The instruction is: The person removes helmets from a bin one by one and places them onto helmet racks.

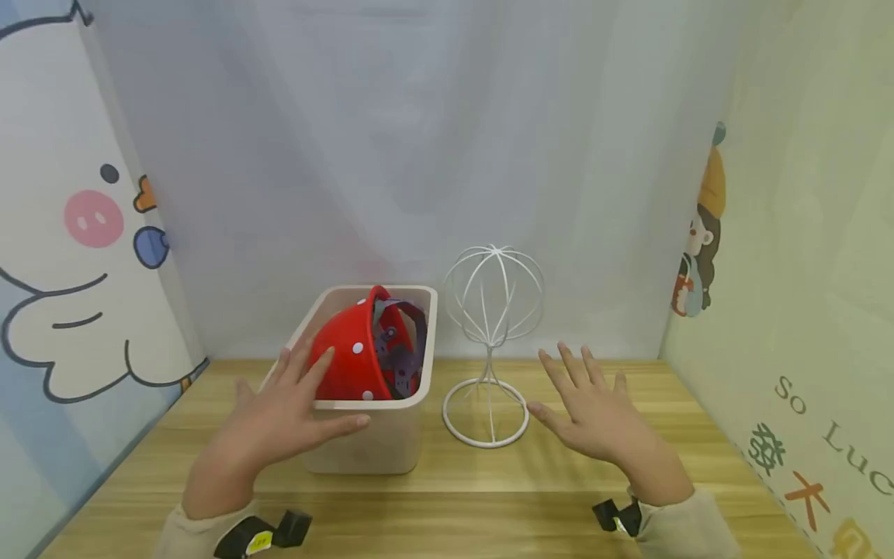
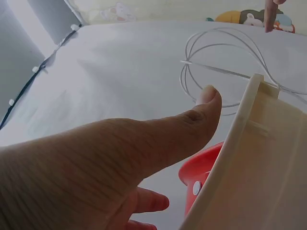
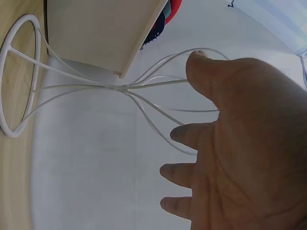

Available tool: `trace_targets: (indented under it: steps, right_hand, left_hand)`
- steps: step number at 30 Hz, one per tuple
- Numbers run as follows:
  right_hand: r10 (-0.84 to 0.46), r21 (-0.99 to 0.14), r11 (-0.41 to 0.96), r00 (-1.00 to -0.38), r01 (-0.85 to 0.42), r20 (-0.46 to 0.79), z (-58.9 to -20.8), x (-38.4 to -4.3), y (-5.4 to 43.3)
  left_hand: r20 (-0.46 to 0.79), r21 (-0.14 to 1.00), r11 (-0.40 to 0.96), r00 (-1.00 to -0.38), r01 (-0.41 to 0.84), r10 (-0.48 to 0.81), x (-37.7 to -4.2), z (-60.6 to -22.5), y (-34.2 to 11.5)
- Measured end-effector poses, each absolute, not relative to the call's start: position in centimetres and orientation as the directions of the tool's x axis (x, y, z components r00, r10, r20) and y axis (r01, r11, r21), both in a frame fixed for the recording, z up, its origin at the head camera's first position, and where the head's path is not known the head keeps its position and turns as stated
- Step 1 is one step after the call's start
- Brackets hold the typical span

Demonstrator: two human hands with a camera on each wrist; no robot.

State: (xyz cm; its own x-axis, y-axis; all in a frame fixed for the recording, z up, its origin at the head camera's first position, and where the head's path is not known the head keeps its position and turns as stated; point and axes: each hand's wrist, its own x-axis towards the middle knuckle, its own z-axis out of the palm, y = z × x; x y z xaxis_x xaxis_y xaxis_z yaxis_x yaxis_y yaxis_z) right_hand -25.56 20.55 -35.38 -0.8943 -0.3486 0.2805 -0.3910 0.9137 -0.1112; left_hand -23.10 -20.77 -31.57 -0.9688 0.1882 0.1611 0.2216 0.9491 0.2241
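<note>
Helmet [image 1: 358,363], red with white dots

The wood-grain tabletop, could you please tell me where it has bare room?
Bare in front of the wire stand, and between the right hand and the right wall. Crowded around the bin, which holds a red hard hat, with the left hand close by.

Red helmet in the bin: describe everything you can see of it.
The red helmet has a rounded, plastic-looking shell with white dots. It lies tilted on its side in the cream bin, its opening facing right in the head view and showing a dark, purplish-grey harness. Part of the shell rises above the bin's rim. The left hand is near, not gripping it; whether a fingertip touches is unclear.
</note>
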Motion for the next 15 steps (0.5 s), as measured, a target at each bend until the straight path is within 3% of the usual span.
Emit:
trace_targets:
  steps: [9,15]
  right_hand:
    - [-0.47,-0.124,0.832,-0.806,-0.541,0.36,-36.4,-26.0,18.9]
    - [-0.555,-0.079,0.751,-0.691,-0.656,0.462,-35.5,-26.6,17.0]
  left_hand:
    - [0.214,0.27,0.93,-0.957,0.249,0.194,-23.2,-32.0,-22.1]
    - [0.181,0.403,0.885,-0.968,0.233,0.173,-24.1,-33.0,-24.8]
